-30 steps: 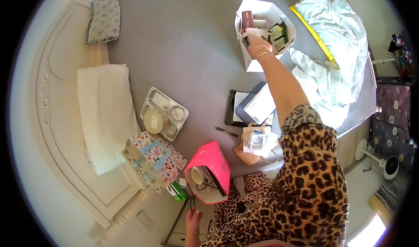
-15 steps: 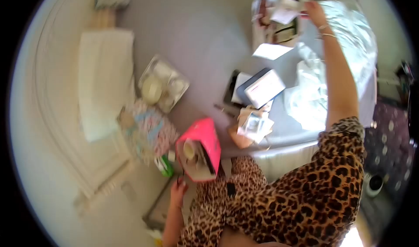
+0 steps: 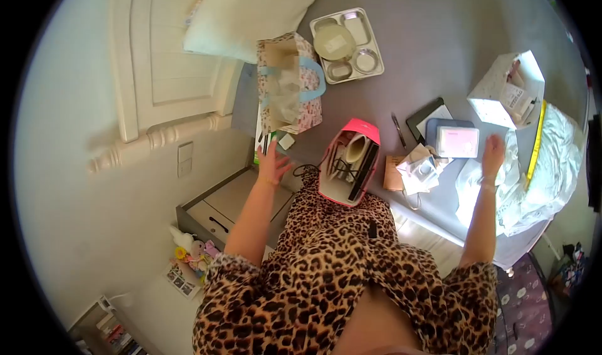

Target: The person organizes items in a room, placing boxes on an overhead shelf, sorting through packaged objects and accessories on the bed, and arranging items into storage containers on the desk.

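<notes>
My left hand [image 3: 273, 163] is raised beside a floral tote bag [image 3: 307, 114] with light blue handles, its fingers spread and nothing in them. A bright pink bag [image 3: 364, 128] stands open at the table's front edge, with a roll and dark flat items inside. My right hand [image 3: 493, 154] is just right of a white-and-pink box [image 3: 458, 142] that lies on a dark blue case [image 3: 433, 128]. The fingers of that hand are bunched and partly hidden, so its grip is unclear. Beyond it, a white paper bag [image 3: 492, 98] holds packaged items.
A metal compartment tray [image 3: 374, 68] with a round lidded container lies at the back. Shiny pale plastic wrapping [image 3: 552, 161] covers the right side, with a yellow strip [image 3: 535, 145] on it. Papers [image 3: 420, 172], a pen [image 3: 398, 130] and a black tablet-like item [image 3: 429, 114] lie mid-table.
My right hand has come back from the white paper bag toward me, beside the box. My left hand has moved from the pink bag's side up to the floral bag, fingers spreading. The view has turned.
</notes>
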A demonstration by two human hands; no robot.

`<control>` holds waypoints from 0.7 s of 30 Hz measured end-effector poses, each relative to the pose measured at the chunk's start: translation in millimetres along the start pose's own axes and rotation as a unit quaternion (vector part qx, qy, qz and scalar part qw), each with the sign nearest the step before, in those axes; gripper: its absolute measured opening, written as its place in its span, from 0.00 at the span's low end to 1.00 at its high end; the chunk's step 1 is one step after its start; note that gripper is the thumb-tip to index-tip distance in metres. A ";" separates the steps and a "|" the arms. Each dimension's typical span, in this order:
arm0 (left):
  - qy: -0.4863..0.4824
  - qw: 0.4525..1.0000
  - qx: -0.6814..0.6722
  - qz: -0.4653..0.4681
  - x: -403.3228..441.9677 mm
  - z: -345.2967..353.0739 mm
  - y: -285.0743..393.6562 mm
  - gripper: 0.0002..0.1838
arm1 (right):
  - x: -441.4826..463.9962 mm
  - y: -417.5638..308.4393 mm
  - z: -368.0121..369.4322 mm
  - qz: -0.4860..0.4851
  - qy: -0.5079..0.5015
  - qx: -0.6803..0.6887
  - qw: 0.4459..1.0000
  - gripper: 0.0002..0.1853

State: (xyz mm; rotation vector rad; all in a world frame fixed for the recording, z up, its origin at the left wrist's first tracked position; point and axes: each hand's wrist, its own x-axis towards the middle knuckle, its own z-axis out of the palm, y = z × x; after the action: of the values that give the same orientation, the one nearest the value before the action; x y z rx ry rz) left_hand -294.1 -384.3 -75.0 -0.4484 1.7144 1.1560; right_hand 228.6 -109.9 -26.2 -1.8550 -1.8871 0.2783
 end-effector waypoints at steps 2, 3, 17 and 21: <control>-0.044 0.989 -0.102 -0.095 37.4 5.3 -0.1 0.46 | -50.2 -29.6 0.1 0.035 -0.073 -0.014 0.997 0.16; -0.087 0.976 -0.144 -0.138 56.6 5.5 -3.1 0.47 | -69.8 -43.9 -1.0 0.053 -0.100 -0.002 0.994 0.15; -0.250 0.960 -0.122 -0.026 147.3 71.6 84.0 0.37 | -163.0 -127.5 -5.9 0.128 -0.176 -0.057 0.974 0.14; -0.390 0.917 -0.077 0.012 209.9 78.0 141.1 0.26 | -174.6 -144.2 18.2 0.113 -0.184 -0.065 0.974 0.14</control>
State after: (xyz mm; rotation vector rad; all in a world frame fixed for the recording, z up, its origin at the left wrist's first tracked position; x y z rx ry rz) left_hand -451.0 -206.8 -193.1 -0.0298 0.9371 1.2650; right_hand 87.3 -286.9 -8.6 -2.2359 -1.9638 0.6264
